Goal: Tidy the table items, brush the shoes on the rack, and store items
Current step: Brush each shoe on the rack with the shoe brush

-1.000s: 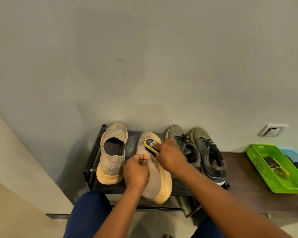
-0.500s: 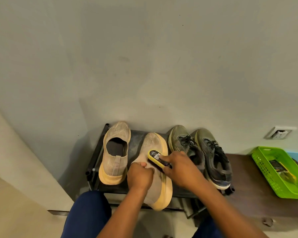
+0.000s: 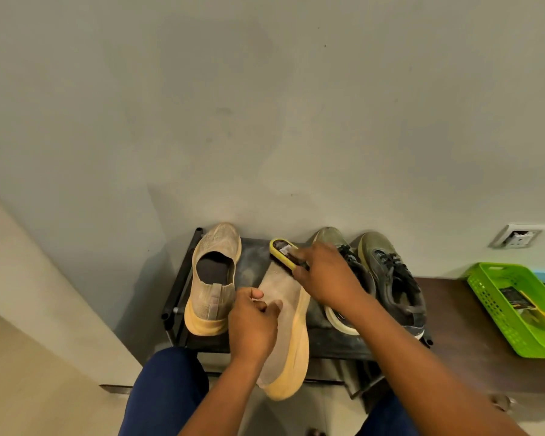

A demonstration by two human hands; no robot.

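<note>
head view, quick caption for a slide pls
Right hand brushing a tilted tan shoe with a yellow brush while the left hand steadies it on the rack.

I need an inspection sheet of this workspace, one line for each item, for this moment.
Surface: black shoe rack against the wall.
Job's things: tilted beige shoe, yellow brush at its toe; second beige shoe; two dark laced shoes.
Clutter: green basket on the brown table.
Grippers: left hand steadies the tilted shoe; right hand holds the brush.
Cables: nothing seen.
Surroundings: wall socket.
</note>
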